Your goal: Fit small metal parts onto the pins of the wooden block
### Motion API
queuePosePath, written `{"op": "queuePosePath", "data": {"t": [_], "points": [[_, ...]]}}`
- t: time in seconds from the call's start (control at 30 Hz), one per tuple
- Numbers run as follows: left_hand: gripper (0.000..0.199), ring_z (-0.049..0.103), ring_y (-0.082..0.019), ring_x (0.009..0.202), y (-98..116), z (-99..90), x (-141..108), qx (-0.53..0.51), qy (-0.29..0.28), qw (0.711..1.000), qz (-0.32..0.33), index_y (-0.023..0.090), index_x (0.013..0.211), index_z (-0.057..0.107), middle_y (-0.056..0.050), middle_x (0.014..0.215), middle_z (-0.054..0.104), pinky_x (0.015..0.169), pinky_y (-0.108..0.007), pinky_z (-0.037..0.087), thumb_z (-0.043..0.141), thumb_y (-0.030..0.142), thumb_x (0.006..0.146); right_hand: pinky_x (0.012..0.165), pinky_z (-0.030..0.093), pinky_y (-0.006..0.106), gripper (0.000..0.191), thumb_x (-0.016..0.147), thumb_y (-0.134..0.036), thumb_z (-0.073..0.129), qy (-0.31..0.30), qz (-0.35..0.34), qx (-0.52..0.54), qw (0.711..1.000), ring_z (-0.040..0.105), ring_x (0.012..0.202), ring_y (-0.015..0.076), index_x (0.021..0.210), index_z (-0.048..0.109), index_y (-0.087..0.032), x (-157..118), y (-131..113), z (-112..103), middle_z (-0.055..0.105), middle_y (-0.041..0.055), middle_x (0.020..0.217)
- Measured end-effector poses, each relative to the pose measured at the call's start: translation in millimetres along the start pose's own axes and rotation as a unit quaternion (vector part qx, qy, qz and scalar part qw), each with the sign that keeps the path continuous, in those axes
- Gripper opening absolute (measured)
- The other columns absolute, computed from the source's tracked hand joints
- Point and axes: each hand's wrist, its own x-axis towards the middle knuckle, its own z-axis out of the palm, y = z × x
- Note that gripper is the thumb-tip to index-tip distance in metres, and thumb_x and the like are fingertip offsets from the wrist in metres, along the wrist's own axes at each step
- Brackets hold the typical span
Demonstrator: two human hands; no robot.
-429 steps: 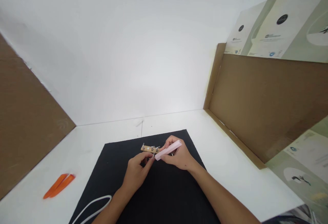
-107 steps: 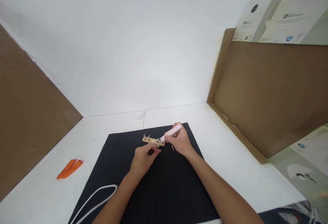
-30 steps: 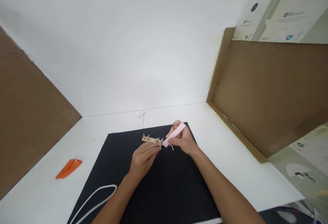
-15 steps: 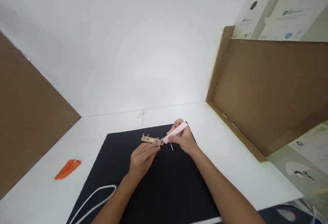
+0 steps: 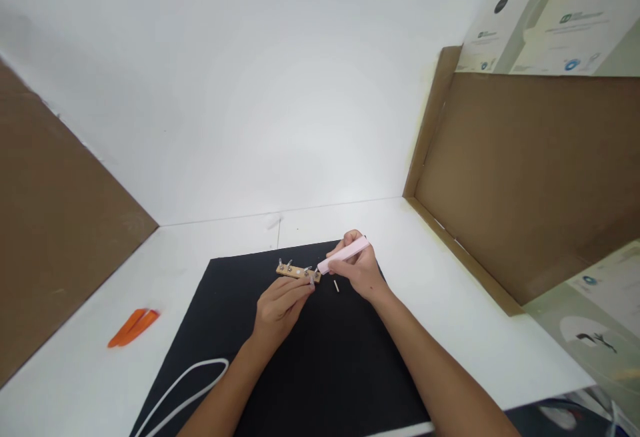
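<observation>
My left hand [image 5: 280,305] is closed, its fingertips pinching a small clear piece that looks like a false nail tip [image 5: 313,279]. These fingertips sit at the front edge of a narrow wooden strip [image 5: 285,270], which carries several small metal holders with clear tips and one bare white spot. In my right hand [image 5: 364,272] is a pink bar [image 5: 345,254], shaped like a nail buffer. It slants down to the left, its lower end close to the strip's right end. Whether the bar touches a tip I cannot tell.
A small pale stick [image 5: 337,285] lies on the black mat [image 5: 330,370] below my right hand. Orange pieces [image 5: 133,327] lie on the white table at left. A white cable [image 5: 200,365] loops beside my left forearm. Cardboard panels [image 5: 530,177] stand at both sides.
The pink bar has shifted very slightly against the strip's right end. Both hands keep their grips, and the whole view has moved a little.
</observation>
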Motion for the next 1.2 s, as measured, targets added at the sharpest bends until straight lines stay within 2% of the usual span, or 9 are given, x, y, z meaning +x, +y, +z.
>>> {"op": "queuePosePath", "data": {"t": [0.17,0.37,0.5,0.6,0.8,0.9,1.2], "points": [[0.023,0.069,-0.017,0.083,1,0.0,1,-0.003,-0.003,1.000,-0.002,0.020,0.095,0.073,-0.005,0.091,0.076,0.076,-0.031,0.059,0.066,0.003,0.080,0.048,0.048,0.024,0.046,0.058,-0.013,0.074,-0.020,0.005,0.016,1.000,0.060,0.049,0.0127,0.082,0.036,-0.025,0,0,-1,0.068,-0.0047,0.069],[0.026,0.069,-0.018,0.086,2,-2.2,0,-0.006,0.006,1.000,0.002,0.020,0.097,0.073,-0.006,0.095,0.076,0.077,-0.032,0.059,0.067,0.001,0.079,0.047,0.050,0.024,0.049,0.059,-0.016,0.077,-0.089,0.030,0.042,0.995,0.062,0.051,0.0135,0.084,0.036,-0.025,-2,5,-5,0.069,-0.0045,0.073],[0.029,0.069,-0.018,0.089,4,-4.4,0,-0.009,0.016,1.000,0.002,0.020,0.099,0.072,-0.006,0.097,0.076,0.078,-0.032,0.059,0.067,0.000,0.078,0.047,0.050,0.023,0.049,0.061,-0.015,0.078,-0.106,0.032,0.077,0.991,0.063,0.052,0.0133,0.085,0.037,-0.025,-2,8,-7,0.069,-0.0043,0.074],[0.031,0.069,-0.018,0.090,7,-5.3,1,-0.013,0.024,1.000,0.003,0.020,0.099,0.072,-0.005,0.097,0.076,0.078,-0.033,0.059,0.068,-0.001,0.077,0.047,0.051,0.023,0.049,0.061,-0.015,0.079,-0.100,0.024,0.096,0.990,0.063,0.052,0.0132,0.087,0.038,-0.025,-2,9,-7,0.069,-0.0043,0.074],[0.038,0.069,-0.018,0.088,14,-7.1,5,-0.008,0.056,0.998,0.012,0.020,0.101,0.072,-0.005,0.097,0.076,0.075,-0.033,0.059,0.070,-0.005,0.073,0.047,0.052,0.022,0.049,0.061,-0.013,0.080,-0.030,-0.003,0.107,0.994,0.062,0.049,0.0115,0.086,0.039,-0.024,2,9,-5,0.071,-0.0036,0.072],[0.040,0.069,-0.019,0.087,18,-8.9,6,-0.003,0.066,0.998,0.018,0.020,0.102,0.071,-0.005,0.095,0.076,0.073,-0.033,0.059,0.071,-0.006,0.072,0.047,0.053,0.021,0.048,0.061,-0.012,0.081,-0.015,-0.013,0.112,0.994,0.063,0.049,0.0114,0.085,0.040,-0.024,3,10,-5,0.071,-0.0033,0.072],[0.042,0.069,-0.018,0.082,21,-9.0,6,0.014,0.076,0.996,0.040,0.018,0.100,0.071,-0.007,0.095,0.076,0.069,-0.034,0.058,0.072,-0.008,0.068,0.046,0.051,0.021,0.051,0.062,-0.015,0.082,-0.070,0.009,0.138,0.988,0.063,0.051,0.0123,0.088,0.039,-0.025,-1,5,-5,0.070,-0.0034,0.073]]}}
